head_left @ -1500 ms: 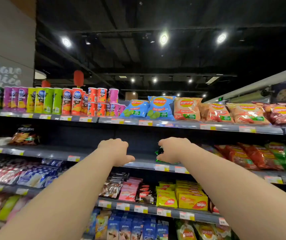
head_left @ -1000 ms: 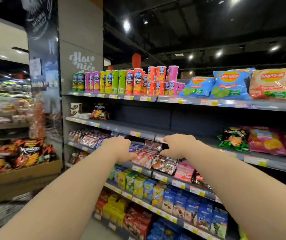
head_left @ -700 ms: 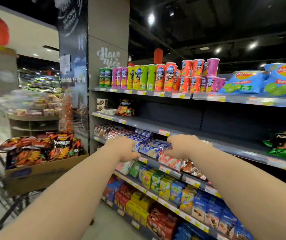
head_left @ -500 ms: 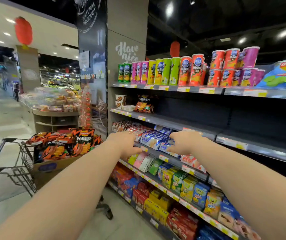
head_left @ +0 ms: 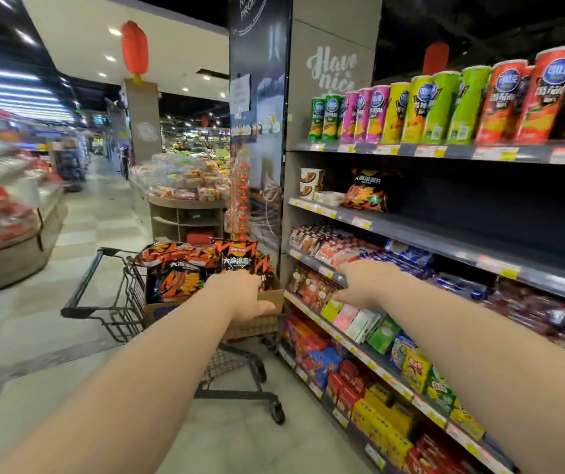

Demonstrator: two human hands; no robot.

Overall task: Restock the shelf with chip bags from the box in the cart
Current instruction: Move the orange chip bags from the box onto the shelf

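L hand [head_left: 240, 294] & R hand [head_left: 364, 283], loosely curled, empty, reach twd cardboard box [head_left: 161, 307] since its chip bags [head_left: 205, 265] need grabbing

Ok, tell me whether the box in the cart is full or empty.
Full: black-and-orange chip bags are heaped above the rim of the cardboard box sitting in the cart.
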